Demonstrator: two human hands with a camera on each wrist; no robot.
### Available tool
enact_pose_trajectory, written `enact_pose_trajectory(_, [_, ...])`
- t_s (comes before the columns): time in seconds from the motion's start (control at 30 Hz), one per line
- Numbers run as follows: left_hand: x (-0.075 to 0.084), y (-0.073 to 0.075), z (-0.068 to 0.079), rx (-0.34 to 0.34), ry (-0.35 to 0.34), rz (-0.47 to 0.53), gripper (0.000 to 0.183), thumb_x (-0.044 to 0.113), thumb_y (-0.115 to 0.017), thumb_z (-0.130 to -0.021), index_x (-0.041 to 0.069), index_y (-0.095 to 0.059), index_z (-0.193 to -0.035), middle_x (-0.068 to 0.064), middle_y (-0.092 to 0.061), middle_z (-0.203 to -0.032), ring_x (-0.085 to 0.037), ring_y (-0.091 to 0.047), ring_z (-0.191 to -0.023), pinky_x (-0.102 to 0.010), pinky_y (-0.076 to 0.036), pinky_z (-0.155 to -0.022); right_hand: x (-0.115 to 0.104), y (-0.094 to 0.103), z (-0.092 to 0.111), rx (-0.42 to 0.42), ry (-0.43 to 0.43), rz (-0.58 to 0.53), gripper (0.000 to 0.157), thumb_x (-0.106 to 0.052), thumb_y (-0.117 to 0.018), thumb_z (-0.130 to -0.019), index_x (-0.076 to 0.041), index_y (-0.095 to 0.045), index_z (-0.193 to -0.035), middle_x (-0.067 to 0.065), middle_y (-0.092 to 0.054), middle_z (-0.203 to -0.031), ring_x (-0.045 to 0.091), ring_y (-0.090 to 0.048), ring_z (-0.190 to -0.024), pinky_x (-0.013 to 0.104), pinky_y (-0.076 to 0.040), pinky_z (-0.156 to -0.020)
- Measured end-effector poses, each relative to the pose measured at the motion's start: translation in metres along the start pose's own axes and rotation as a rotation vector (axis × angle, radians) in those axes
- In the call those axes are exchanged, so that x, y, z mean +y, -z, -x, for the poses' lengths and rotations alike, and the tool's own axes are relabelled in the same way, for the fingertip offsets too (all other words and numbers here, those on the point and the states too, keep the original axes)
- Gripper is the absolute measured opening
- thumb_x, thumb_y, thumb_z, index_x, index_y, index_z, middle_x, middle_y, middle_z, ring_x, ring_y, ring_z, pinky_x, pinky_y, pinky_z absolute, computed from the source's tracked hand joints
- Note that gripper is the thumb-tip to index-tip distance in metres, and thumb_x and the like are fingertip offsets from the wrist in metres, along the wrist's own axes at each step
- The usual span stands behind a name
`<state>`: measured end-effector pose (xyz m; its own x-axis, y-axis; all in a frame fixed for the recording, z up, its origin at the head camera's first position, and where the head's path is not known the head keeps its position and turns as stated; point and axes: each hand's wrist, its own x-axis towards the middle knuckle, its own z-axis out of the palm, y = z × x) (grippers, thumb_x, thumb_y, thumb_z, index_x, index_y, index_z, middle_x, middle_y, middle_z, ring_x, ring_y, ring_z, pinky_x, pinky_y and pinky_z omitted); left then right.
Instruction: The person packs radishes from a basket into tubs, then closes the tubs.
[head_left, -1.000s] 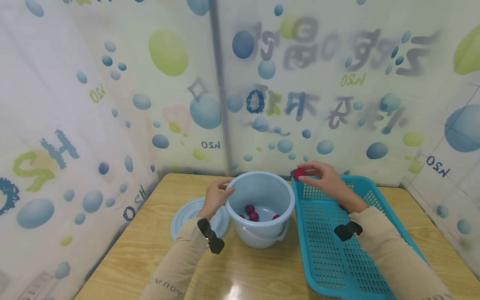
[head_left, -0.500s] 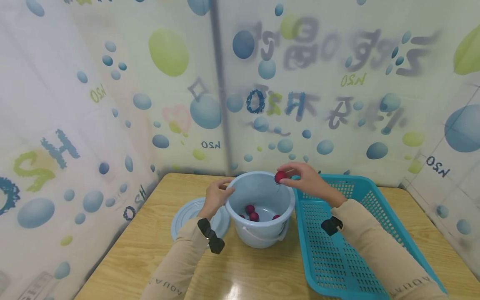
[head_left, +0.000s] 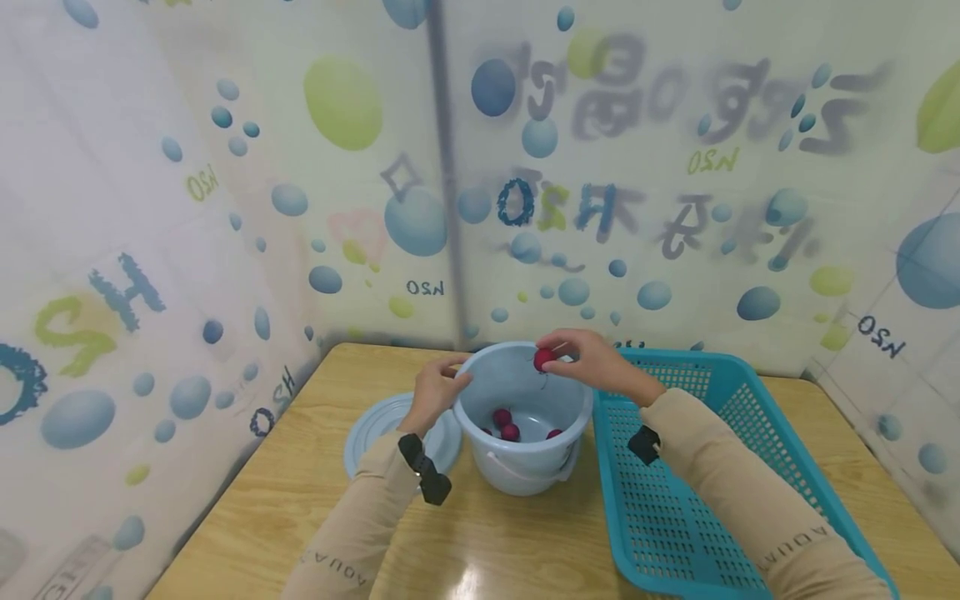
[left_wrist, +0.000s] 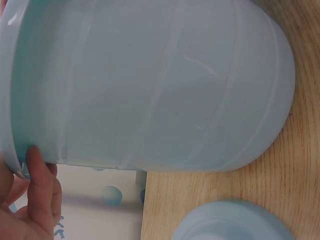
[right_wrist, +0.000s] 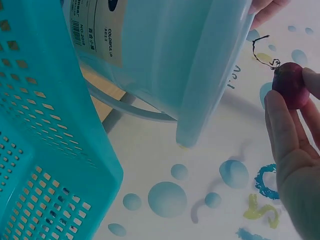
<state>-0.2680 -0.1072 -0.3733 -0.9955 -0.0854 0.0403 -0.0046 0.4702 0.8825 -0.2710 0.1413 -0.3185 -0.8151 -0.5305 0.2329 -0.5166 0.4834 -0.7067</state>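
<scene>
A small dark red radish (head_left: 544, 359) with a thin curly root is pinched between the thumb and fingers of my right hand (head_left: 594, 362), above the far right part of the bucket's opening. In the right wrist view the radish (right_wrist: 291, 86) shows beyond the bucket's rim. My left hand (head_left: 437, 390) grips the left rim of the light blue bucket (head_left: 517, 447). Seen from the left wrist, fingers (left_wrist: 41, 187) curl at the rim, against the bucket's side. Several radishes (head_left: 510, 432) lie on the bucket's floor, partly hidden by its front rim.
A round light blue lid (head_left: 367, 433) lies left of the bucket, partly under my left forearm. The turquoise perforated basket (head_left: 617, 533) stands at the right, with my right forearm over it. A patterned curtain (head_left: 352, 200) hangs behind the wooden table (head_left: 457, 542).
My right hand has moved left with the radish, from over the basket's far left corner to over the bucket. The left hand stays at the rim. The head view shifted slightly.
</scene>
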Motion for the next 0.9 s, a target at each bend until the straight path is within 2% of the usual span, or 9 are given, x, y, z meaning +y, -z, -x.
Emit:
enact_pose_trajectory(0.3, [0.002,0.0,0.001,0.0,-0.007,0.008,0.03,0.011,-0.063,-0.08,0.01,-0.062,-0.111,-0.013,-0.06,-0.09,-0.021,-0.058,-0.075,-0.029,-0.05,-0.058,0.005,-0.003,-0.004,-0.025,-0.031,0.059,0.034,-0.011,-0.063,-0.081,-0.002,-0.056,-0.113,0.013,-0.059,-0.108,0.027,-0.055,-0.099,0.04,-0.047,-0.081])
enact_pose_trajectory(0.63, [0.002,0.0,0.0,0.002,0.006,0.003,0.03,0.012,-0.063,-0.08,0.012,-0.062,-0.111,-0.013,-0.059,-0.091,-0.021,-0.058,-0.076,-0.029,-0.05,-0.058,0.011,-0.001,-0.002,-0.038,-0.022,0.031,0.033,-0.009,-0.064,-0.08,0.001,-0.056,-0.111,0.019,-0.056,-0.11,0.031,-0.056,-0.098,0.038,-0.048,-0.079])
enact_pose_trajectory(0.8, [0.002,0.0,0.0,-0.001,0.027,-0.003,0.031,0.013,-0.063,-0.081,0.013,-0.061,-0.111,-0.013,-0.059,-0.093,-0.022,-0.058,-0.077,-0.029,-0.05,-0.059,0.013,0.005,0.001,-0.035,-0.02,0.047,0.034,-0.009,-0.064,-0.08,0.001,-0.056,-0.111,0.019,-0.057,-0.109,0.03,-0.056,-0.096,0.037,-0.049,-0.077])
enact_pose_trajectory(0.9, [0.002,-0.001,0.0,-0.005,0.037,-0.003,0.031,0.014,-0.062,-0.081,0.013,-0.061,-0.112,-0.013,-0.058,-0.094,-0.022,-0.058,-0.078,-0.029,-0.05,-0.06,0.013,0.013,0.005,-0.004,-0.014,0.062,0.033,-0.011,-0.064,-0.081,0.0,-0.057,-0.111,0.016,-0.058,-0.108,0.028,-0.057,-0.095,0.039,-0.049,-0.077])
